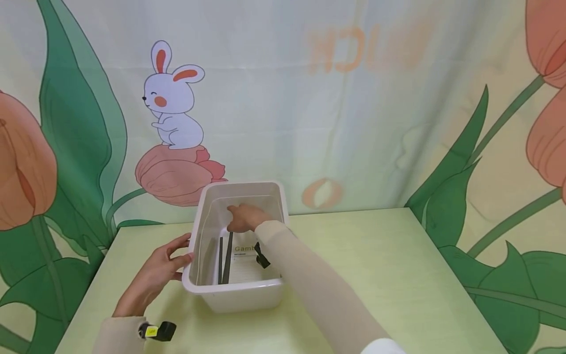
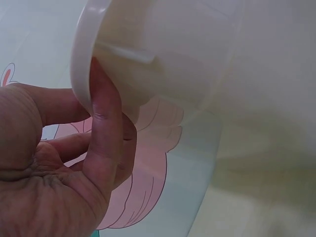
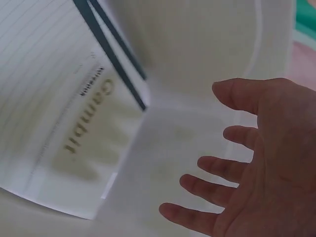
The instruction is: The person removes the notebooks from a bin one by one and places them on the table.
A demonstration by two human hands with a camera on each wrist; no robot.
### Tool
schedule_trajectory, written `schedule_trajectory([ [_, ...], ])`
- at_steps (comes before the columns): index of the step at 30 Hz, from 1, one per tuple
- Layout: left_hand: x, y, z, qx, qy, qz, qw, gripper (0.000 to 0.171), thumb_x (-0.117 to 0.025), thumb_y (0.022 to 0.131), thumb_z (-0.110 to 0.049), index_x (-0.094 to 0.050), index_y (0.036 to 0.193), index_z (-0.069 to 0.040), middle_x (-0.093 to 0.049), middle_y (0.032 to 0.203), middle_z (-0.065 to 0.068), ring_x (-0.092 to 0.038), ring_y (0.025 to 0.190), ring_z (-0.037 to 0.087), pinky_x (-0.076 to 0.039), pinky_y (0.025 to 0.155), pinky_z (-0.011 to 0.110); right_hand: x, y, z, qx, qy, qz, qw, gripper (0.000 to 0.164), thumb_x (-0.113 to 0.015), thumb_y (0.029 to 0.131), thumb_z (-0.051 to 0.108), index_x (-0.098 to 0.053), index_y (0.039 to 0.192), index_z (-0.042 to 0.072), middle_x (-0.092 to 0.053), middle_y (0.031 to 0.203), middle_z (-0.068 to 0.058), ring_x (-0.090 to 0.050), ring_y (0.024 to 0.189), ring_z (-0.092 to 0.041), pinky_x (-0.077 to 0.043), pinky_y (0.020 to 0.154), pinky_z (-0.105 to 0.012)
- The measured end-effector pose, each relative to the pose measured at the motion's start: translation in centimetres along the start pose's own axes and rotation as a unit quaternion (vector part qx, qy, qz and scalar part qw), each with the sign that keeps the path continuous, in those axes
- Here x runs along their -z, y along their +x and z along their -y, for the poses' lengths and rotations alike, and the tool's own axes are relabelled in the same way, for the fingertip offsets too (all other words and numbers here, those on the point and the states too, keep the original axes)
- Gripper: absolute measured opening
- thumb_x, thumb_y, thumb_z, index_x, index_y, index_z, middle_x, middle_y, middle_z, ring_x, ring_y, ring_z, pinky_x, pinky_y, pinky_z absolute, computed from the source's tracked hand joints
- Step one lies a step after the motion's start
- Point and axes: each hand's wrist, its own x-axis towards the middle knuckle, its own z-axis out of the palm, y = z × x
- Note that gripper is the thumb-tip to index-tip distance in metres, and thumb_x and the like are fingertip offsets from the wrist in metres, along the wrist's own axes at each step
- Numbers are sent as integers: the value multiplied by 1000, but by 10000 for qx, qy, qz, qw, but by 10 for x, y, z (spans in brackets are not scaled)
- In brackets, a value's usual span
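A white plastic bin (image 1: 242, 297) stands on the table toward the back. My left hand (image 1: 156, 268) grips its left rim, thumb on one side of the lip and fingers on the other; the left wrist view shows this rim (image 2: 81, 54) between them. Inside the bin lies a lined paper pad (image 3: 44, 98) printed "Gambit". Two slim dark sticks (image 1: 227, 263) lie lengthwise along the pad's left side. My right hand (image 3: 281, 163) reaches into the bin near its far end, fingers spread and nothing in them. In the head view the right forearm hides part of the pad.
A pale green table (image 1: 376, 265) extends under and around the bin. Right behind it hangs a curtain (image 1: 265, 123) printed with a rabbit and tulips. Each wrist bears a small black camera (image 1: 165, 331).
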Motion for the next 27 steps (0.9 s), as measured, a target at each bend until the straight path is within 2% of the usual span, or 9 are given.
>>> schedule_trajectory([
  [3,-1,0,1,-2,-54,28,10000,66,-57,100,-20,-23,157,-14,-31,154,21,-52,124,42,-60,81,41,-10,6,-3,-139,82,185,9997,67,-60,92,37,-36,153,28,-42,155,0,-44,138,-16,-39,113,-36],
  [8,-2,-1,0,51,-88,83,9999,67,-57,100,-20,-23,157,-15,-30,155,21,-51,125,43,-60,83,44,-29,17,-8,-430,-251,424,9979,64,-57,92,37,-36,152,29,-43,154,3,-44,138,-16,-40,112,-36],
  [11,-1,-1,-2,70,-60,57,9999,67,-57,100,-19,-22,158,-15,-30,155,21,-51,126,44,-59,84,45,-40,24,-8,-512,-246,491,9972,64,-57,90,36,-38,151,31,-44,153,1,-45,137,-16,-42,110,-37],
  [18,0,-2,-5,80,-80,50,9999,66,-55,101,-17,-22,158,-15,-30,154,21,-52,123,41,-60,82,42,-53,32,-10,-844,-307,823,9926,66,-59,88,42,-38,150,35,-46,152,7,-45,139,-20,-39,110,-56],
  [23,0,-1,-5,143,-116,38,9998,66,-56,100,-19,-23,157,-15,-30,154,20,-51,124,41,-60,83,43,-55,32,-11,-688,-575,848,9924,59,-59,87,42,-49,144,29,-54,146,5,-52,133,-21,-41,106,-59],
  [27,0,-3,-4,141,-171,3,9998,67,-57,100,-19,-23,157,-15,-31,154,20,-50,125,42,-59,85,44,-54,32,-7,-631,-698,774,9926,58,-62,87,42,-52,142,28,-54,145,4,-52,133,-23,-37,107,-64],
])
